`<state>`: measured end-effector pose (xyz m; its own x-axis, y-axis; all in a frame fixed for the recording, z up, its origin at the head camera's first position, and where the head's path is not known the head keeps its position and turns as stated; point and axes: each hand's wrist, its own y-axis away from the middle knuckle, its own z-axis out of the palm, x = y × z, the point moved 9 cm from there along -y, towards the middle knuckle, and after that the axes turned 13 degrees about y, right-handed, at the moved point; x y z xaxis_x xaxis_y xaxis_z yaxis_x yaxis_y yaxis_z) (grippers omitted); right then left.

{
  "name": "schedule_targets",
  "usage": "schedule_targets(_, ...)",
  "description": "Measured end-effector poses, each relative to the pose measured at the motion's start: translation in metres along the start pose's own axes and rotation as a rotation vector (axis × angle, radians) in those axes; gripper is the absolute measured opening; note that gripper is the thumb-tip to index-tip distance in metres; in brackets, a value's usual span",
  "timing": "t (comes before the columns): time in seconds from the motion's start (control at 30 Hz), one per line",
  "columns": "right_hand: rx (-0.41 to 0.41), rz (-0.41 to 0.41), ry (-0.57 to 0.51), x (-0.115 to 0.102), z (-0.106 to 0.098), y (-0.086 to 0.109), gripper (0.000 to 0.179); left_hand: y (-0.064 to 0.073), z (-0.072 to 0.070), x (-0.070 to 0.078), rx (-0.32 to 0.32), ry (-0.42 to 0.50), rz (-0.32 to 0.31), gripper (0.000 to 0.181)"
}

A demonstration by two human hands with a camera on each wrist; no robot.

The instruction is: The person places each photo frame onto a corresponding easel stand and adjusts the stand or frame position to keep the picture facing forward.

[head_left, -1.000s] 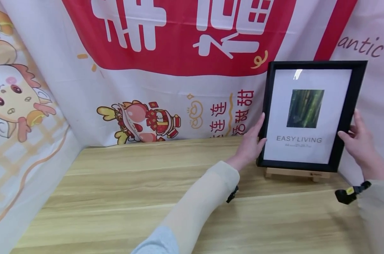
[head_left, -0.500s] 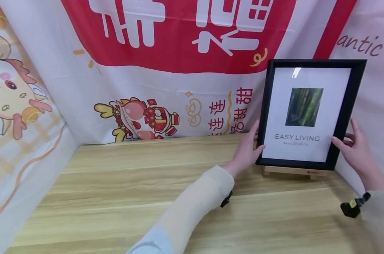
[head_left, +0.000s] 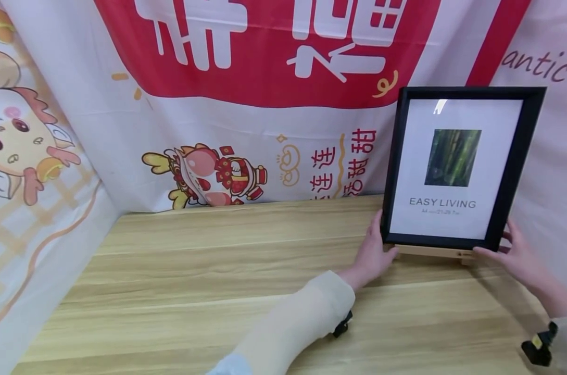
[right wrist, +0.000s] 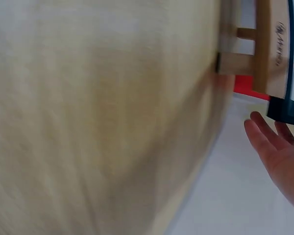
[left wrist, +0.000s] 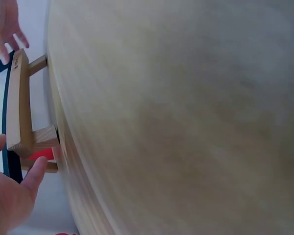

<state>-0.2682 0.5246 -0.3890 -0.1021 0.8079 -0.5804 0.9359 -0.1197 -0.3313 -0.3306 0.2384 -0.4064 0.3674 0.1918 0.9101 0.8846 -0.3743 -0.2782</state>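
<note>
A black picture frame (head_left: 453, 156) stands at the back right, leaning slightly back, with a green bamboo picture and the words EASY LIVING. It sits on the ledge of a small wooden easel (head_left: 433, 251), whose legs show in both wrist views. My left hand (head_left: 369, 259) is at the lower left corner, fingers along the side, thumb by the ledge end. At the lower right corner is my right hand (head_left: 517, 258), thumb in front near the ledge and fingers behind the edge. In the right wrist view the right hand's fingers (right wrist: 264, 139) are loosely extended close by the corner.
The wood-grain table (head_left: 194, 271) reaches back to a hanging cloth (head_left: 264, 125) printed with red and white characters and cartoons. Another cartoon cloth (head_left: 30, 229) covers the left side. A pale cloth (head_left: 555, 156) hangs right behind the frame.
Both hands have slid down the frame's sides, from mid-height to its bottom corners beside the easel ledge. Frame and easel stay in place; the head view has shifted slightly.
</note>
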Motion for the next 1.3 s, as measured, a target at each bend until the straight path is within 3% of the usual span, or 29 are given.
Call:
schedule_targets(0.2,0.033,-0.079,-0.032,-0.003,0.005,0.006,0.107,-0.003,0.003,0.0,0.001,0.053,0.007,0.103)
schedule_targets(0.63,0.034,-0.055,-0.037,-0.014,0.016,0.003,0.104,-0.004,-0.008,-0.002,-0.006,0.06,0.051,0.105)
schedule_targets(0.8,0.011,-0.044,-0.058,-0.02,0.022,0.003,0.106,-0.001,-0.014,-0.004,-0.025,0.051,0.039,0.106)
schedule_targets(1.0,0.023,-0.076,-0.067,-0.034,0.03,0.004,0.103,0.006,-0.024,-0.008,-0.032,0.05,0.027,0.109)
schedule_targets(1.3,0.025,-0.155,-0.113,-0.063,0.051,-0.002,0.102,0.022,-0.053,-0.018,0.015,0.021,-0.021,0.115)
